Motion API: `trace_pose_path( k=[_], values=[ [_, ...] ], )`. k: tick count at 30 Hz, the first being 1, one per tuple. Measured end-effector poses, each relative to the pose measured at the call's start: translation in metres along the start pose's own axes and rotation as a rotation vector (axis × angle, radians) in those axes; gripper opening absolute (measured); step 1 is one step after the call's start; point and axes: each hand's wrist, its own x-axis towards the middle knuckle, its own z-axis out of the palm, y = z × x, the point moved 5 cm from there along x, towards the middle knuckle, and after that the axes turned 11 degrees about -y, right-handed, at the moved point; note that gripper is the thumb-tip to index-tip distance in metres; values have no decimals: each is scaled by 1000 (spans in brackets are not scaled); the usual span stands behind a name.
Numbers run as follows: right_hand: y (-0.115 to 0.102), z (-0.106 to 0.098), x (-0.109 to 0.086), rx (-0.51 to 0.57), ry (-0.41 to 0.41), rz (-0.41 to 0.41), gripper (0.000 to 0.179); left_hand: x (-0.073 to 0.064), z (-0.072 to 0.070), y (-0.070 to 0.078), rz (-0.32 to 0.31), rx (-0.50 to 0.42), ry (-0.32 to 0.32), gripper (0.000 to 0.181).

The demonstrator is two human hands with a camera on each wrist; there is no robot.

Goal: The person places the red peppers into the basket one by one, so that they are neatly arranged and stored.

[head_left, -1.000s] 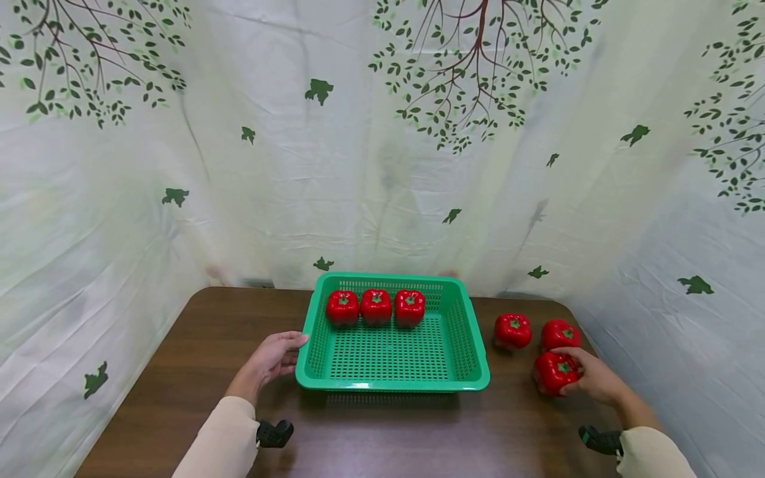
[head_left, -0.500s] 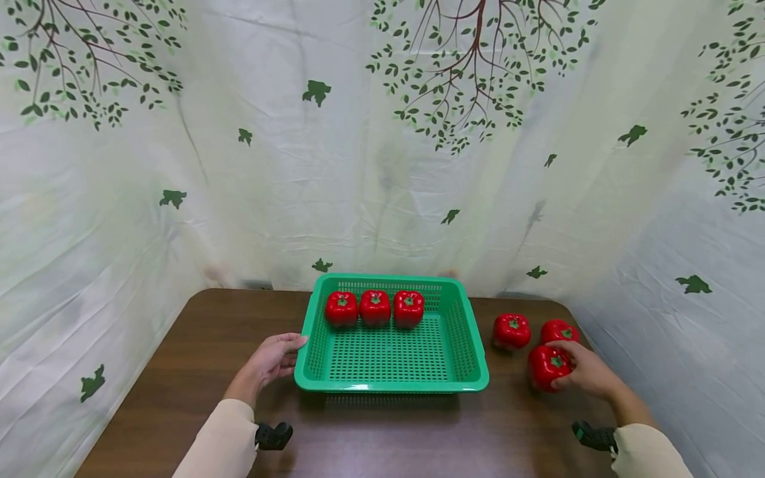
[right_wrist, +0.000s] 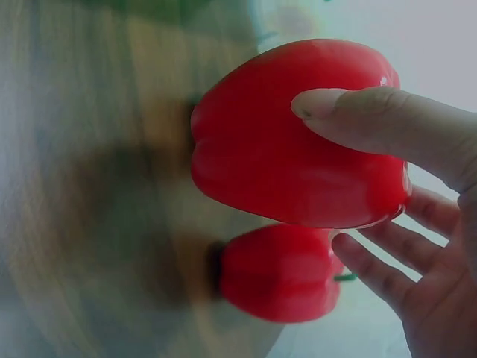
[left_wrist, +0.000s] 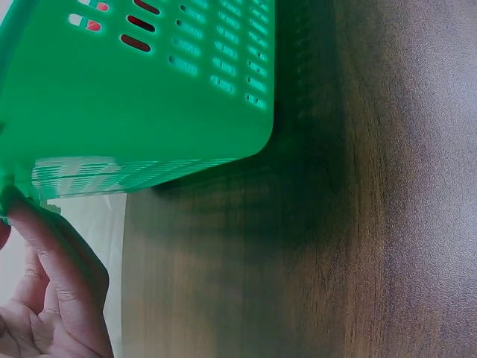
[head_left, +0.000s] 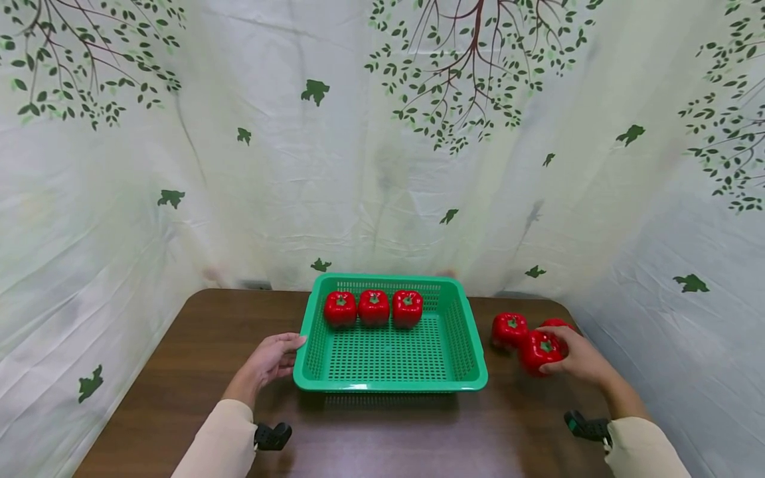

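Note:
My right hand (head_left: pixel 582 358) grips a red bell pepper (head_left: pixel 536 354), thumb on the near side and fingers round the far side. In the right wrist view this bell pepper (right_wrist: pixel 291 149) shows large under the thumb, with a second pepper (right_wrist: pixel 279 276) behind it. Two more red bell peppers stand close by: one (head_left: pixel 509 330) at its upper left, another (head_left: pixel 558 324) partly hidden behind my hand. At the left end of a green plastic basket (head_left: pixel 391 386), my left hand (head_left: pixel 273 358) pinches the rim. Three red bell peppers (head_left: pixel 373 309) stand in a row along the basket's back wall.
The brown wooden table (head_left: pixel 382 438) carries the basket at its middle. A white curtain (head_left: pixel 269 186) printed with leaves and branches hangs behind the table and along both sides.
My right hand has moved left and slightly back with the bell pepper, which now overlaps the pepper at its upper left in view. My left hand stays on the basket rim.

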Motion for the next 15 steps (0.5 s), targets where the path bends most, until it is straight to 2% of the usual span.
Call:
trace_pose_path(
  k=[4, 15],
  values=[
    [-10, -5, 6, -16, 8, -14, 76, 0, 0, 0, 2, 0, -3, 45],
    [-35, -17, 19, 35, 34, -29, 78, -1, 0, 0, -7, 10, 8, 45]
  ],
)
